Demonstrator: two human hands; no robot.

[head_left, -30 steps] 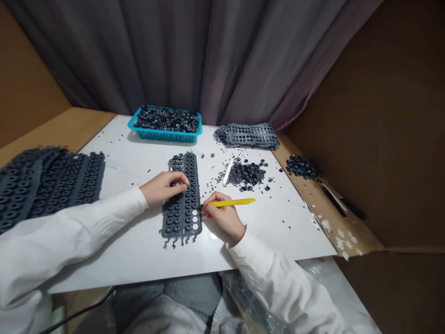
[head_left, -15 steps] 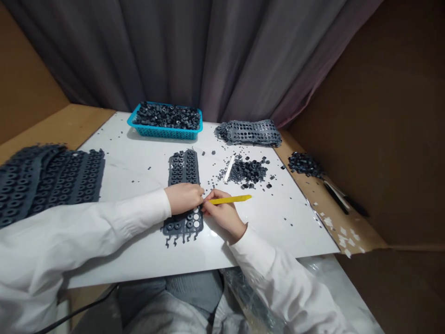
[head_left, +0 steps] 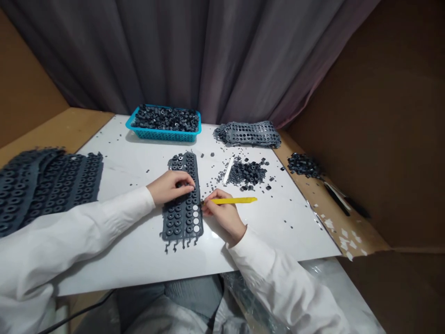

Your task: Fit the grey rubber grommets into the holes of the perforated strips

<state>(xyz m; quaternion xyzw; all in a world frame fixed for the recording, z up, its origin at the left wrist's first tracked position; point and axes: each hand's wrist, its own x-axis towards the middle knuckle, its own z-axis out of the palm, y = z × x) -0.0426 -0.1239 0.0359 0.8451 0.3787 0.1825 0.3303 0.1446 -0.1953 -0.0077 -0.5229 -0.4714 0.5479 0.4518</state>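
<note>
A dark grey moulded sheet with rows of ring-shaped pieces lies lengthwise before me. Near its lower right edge a column of several round white spots shows, looking like openings onto the white surface. My left hand rests over the sheet's middle, thumb and forefinger curled together by the right-hand rings; anything between them is too small to make out. Gripped pen-like in my right hand is a slim yellow stick-shaped tool. Its working end is at the sheet's right edge, mostly hidden by my fingers.
A blue basket full of small dark pieces stands at the back. Stacked ringed sheets lie left, perforated sheets back right. A pile of dark bits sits beside a white stick. Black-handled tools lie far right.
My left hand has drawn back left and slightly up from the right hand, uncovering more rings and white spots. The right hand and yellow tool have barely shifted.
</note>
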